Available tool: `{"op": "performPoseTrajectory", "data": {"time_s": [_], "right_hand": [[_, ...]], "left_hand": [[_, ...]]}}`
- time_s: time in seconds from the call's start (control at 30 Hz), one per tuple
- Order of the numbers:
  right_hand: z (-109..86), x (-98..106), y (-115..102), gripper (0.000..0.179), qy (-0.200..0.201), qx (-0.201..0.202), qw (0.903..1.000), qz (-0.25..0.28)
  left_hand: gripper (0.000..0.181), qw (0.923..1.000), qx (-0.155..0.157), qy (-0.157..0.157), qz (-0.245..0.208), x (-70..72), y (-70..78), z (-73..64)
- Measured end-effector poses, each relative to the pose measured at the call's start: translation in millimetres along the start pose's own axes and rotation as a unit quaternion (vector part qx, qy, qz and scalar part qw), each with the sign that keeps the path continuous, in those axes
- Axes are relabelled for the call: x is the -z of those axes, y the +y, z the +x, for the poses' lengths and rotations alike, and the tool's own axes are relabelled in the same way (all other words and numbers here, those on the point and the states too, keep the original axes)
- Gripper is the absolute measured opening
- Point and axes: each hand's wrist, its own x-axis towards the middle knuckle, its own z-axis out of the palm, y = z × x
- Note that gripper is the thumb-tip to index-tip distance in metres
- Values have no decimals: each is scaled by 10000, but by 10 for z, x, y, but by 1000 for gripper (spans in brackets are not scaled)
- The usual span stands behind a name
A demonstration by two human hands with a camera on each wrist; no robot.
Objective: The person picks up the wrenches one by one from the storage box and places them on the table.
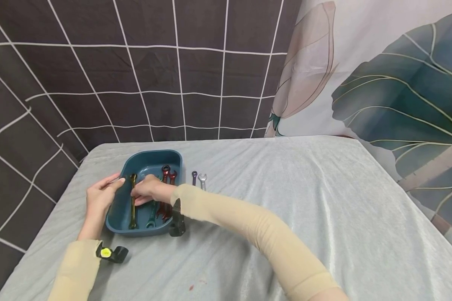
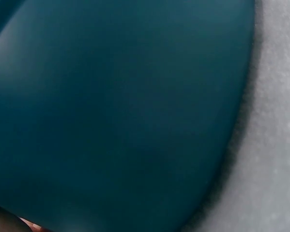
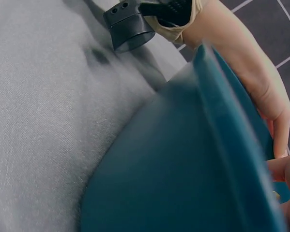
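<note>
A blue plastic bin (image 1: 114, 228) stands at the left of the cloth-covered table. My left hand (image 1: 99, 198) grips its left rim, thumb over the edge; in the left wrist view the bin's outer wall (image 2: 135, 106) fills most of the picture. Reaching into the bin from the right, my right hand (image 1: 148, 189) pinches a gold wrench (image 1: 133, 215) about its middle. The wrench lies lengthwise along the left part of the bin. Beside it are a green wrench (image 1: 152, 218) and red wrenches (image 1: 165, 170), partly hidden by the right hand and wrist.
Outside the bin, a purple wrench (image 1: 194, 175) and a silver wrench (image 1: 202, 179) lie on the grey cloth (image 1: 324, 200), their lower ends hidden behind the right sleeve (image 1: 248, 221). A dark gridded curtain (image 1: 154, 71) hangs behind the table.
</note>
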Motion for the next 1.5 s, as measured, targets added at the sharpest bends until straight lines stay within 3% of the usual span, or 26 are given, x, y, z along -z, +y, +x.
{"op": "performPoseTrajectory", "data": {"time_s": [0.23, 0.67, 0.97, 1.5], "right_hand": [[-73, 13, -53, 18, -145, 118, 9997, -156], [-127, 234, -102, 6, -219, 173, 9996, 35], [-120, 353, -69, 7, -602, 166, 9977, 254], [-282, 514, -100, 17, -874, 668, 9939, 120]], "left_hand": [[53, 10000, 14, 22, -17, 4, 8, -3], [51, 9999, -89, 69, 9, -13, -6, -10], [53, 10000, -91, -39, -12, -28, -23, 6], [53, 9999, -14, 109, 80, -19, -30, 26]]}}
